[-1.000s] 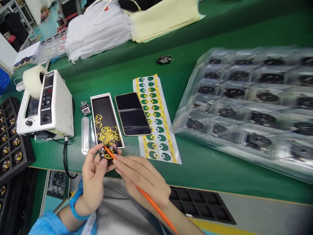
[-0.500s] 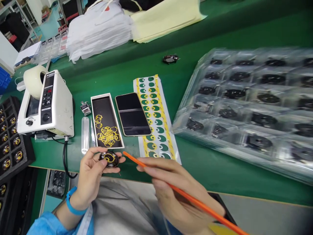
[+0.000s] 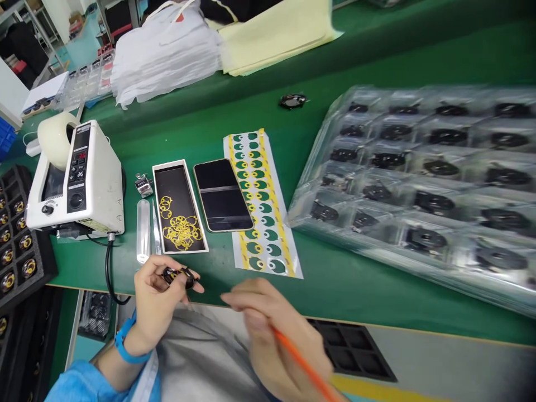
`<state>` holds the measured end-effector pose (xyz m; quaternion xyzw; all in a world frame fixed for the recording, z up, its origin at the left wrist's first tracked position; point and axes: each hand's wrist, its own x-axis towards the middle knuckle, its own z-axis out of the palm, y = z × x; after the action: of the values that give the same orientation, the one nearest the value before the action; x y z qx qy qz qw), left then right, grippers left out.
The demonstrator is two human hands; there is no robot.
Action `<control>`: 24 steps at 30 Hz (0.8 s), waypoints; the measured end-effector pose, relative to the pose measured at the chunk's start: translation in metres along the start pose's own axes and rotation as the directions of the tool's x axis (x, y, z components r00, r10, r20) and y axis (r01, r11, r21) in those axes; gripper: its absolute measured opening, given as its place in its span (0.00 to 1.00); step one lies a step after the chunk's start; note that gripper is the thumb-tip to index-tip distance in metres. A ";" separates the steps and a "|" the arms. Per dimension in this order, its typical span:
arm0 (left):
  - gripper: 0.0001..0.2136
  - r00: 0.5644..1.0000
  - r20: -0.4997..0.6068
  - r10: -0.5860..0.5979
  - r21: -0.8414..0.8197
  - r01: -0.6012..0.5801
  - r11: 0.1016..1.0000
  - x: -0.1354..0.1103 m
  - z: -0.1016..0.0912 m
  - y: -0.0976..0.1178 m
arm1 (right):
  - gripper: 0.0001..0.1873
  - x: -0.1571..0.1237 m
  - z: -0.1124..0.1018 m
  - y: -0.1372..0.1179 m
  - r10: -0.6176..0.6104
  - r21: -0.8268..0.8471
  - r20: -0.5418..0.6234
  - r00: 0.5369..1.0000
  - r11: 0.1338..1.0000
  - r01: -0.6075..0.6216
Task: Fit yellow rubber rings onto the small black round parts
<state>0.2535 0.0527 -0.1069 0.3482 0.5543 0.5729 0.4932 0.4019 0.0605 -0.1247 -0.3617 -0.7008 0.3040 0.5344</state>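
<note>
My left hand [image 3: 153,304], with a blue band on its wrist, pinches a small black oval part [image 3: 170,274] with some yellow on it. The part is tilted, and my thumb covers some of its face. My right hand [image 3: 278,332], to the right of it, has its fingers closed round a thin orange stick [image 3: 302,363]. The stick's front end is hidden behind the fingers. Just beyond my left hand, a white-rimmed box [image 3: 172,190] contains a tangle of yellow ring-shaped pieces [image 3: 182,231].
A phone [image 3: 221,195] overlaps a sheet of yellow die-cut stickers [image 3: 268,223]. On the left stand a white tape dispenser [image 3: 100,184], a metal tally counter [image 3: 143,185] and a foam tray [image 3: 42,268]. Clear trays of black parts [image 3: 393,240] fill the right. Another black part [image 3: 292,101] lies farther back.
My right hand has drawn back toward me and left, and the orange stick's tip no longer shows. My left hand has tilted the black part, so its yellow-ringed face shows less.
</note>
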 end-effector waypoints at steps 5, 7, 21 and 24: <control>0.07 0.979 -0.033 0.202 0.158 -0.195 0.968 -0.002 0.007 0.003 | 0.08 0.014 0.016 0.001 -0.180 -0.230 -0.016 0.984 0.958 0.171; 0.11 0.959 -0.019 0.283 0.218 -0.272 0.937 -0.005 0.010 0.003 | 0.08 0.018 0.019 0.003 -0.212 -0.259 -0.046 0.976 0.946 0.193; 0.22 0.903 0.198 0.381 0.410 -0.430 0.805 -0.013 -0.003 -0.010 | 0.06 0.024 0.021 0.008 -0.044 -0.157 -0.038 0.998 0.987 0.038; 0.22 0.910 0.211 0.356 0.414 -0.413 0.811 -0.014 -0.003 -0.009 | 0.06 0.028 0.022 0.008 -0.007 -0.149 -0.025 1.000 0.989 0.003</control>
<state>0.2556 0.0375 -0.1142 0.5924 0.5576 0.4943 0.3063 0.3774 0.0869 -0.1216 -0.4028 -0.7155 0.2447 0.5157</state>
